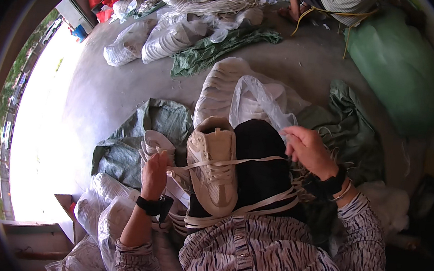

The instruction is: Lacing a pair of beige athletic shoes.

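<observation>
Beige sneaker on the left of black cloth, toe toward its near edge; lace strung crosswise, pinched by left hand, nearer, just left of cloth, and right hand, beside cloth's right edge.

Shoe on lap's left side, lace across it, bag beyond lap's far edge, sack farther right

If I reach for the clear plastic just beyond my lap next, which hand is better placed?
Probably your right hand: it's beside the plastic. Your left hand is farther off, across the shoe. Both seem to hold the lace.
</observation>
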A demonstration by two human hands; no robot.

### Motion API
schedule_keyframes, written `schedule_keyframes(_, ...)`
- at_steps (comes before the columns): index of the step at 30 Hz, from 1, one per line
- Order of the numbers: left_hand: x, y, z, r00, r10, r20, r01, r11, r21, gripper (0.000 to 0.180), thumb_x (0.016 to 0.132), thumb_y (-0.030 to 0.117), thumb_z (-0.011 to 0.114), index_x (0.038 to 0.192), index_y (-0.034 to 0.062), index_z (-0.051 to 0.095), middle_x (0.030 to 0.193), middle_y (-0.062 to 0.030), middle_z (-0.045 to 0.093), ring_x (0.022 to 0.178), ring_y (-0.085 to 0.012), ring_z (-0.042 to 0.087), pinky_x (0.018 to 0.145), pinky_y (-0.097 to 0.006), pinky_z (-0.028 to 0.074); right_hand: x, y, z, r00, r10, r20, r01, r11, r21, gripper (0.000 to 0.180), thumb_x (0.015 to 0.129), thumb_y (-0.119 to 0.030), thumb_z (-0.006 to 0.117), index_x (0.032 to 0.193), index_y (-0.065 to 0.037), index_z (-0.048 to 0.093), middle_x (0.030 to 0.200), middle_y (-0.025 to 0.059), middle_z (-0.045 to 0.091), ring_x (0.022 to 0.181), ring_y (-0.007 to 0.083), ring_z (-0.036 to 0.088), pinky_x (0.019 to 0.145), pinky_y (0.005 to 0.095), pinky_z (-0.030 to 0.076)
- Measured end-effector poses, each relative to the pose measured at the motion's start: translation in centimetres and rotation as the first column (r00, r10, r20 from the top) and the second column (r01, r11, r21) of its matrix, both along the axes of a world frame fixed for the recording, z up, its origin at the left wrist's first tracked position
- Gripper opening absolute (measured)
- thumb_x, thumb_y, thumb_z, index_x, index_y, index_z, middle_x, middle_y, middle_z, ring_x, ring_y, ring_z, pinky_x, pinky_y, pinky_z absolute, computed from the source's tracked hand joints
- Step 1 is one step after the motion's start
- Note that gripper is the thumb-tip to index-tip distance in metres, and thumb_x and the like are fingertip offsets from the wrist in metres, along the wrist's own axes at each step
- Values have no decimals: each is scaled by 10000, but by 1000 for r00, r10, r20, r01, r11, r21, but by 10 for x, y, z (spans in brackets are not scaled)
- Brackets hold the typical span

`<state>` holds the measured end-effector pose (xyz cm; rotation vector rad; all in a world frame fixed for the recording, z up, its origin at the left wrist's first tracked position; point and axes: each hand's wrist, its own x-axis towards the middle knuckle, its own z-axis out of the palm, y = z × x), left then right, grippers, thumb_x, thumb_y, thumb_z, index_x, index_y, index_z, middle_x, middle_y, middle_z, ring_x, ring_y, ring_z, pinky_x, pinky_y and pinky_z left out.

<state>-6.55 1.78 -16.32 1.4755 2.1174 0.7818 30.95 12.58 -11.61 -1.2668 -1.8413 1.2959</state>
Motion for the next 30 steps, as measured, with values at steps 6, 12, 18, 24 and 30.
schedule_keyframes(6, 48, 13, 29, 905, -48, 422, -53, 973, 224, 224, 917, 106, 394, 1043, -4, 543, 823, -59, 556, 697, -145, 530, 637, -277, 431, -70, -12, -7, 984, 175, 23, -176, 958, 226, 75, 868, -40, 533, 930, -14, 501, 665, 97, 608, 618, 166, 629, 540, 275, 490)
schedule_keyframes(12, 66, -10, 36, 856, -60, 514, 108, 992, -63, 184, 909, 154, 425, 843, 14, 524, 649, -13, 491, 623, -85, 477, 552, -246, 386, -74, -25, -11, 922, 233, 310, -316, 914, 254, 104, 787, -129, 603, 778, -30, 574, 683, 152, 613, 656, 334, 612, 592, 403, 483)
schedule_keyframes(18, 62, -15, 32, 951, -227, 211, 230, 973, 8, 185, 888, 143, 495, 796, 11, 586, 637, -28, 551, 592, -87, 499, 546, -248, 406, -82, -18, -12, 881, 262, 393, -382, 885, 266, 94, 780, -122, 591, 778, -29, 575, 684, 158, 614, 662, 346, 611, 594, 427, 479)
schedule_keyframes(24, 74, -5, 44, 670, -54, 740, -2, 997, 74, 212, 928, 78, 470, 1082, -21, 577, 744, -22, 604, 622, -65, 518, 614, -195, 442, -83, -22, -17, 897, 211, 389, -351, 875, 335, 80, 784, -112, 581, 771, -37, 556, 659, 160, 599, 632, 352, 604, 565, 439, 470)
schedule_keyframes(30, 68, -11, 38, 784, -16, 621, 77, 994, -71, 183, 919, 113, 503, 853, -21, 608, 696, 8, 586, 606, -41, 485, 583, -197, 417, -81, -26, -17, 908, 176, 380, -329, 860, 390, 96, 782, -112, 585, 787, -41, 521, 623, 136, 587, 603, 335, 606, 513, 414, 464)
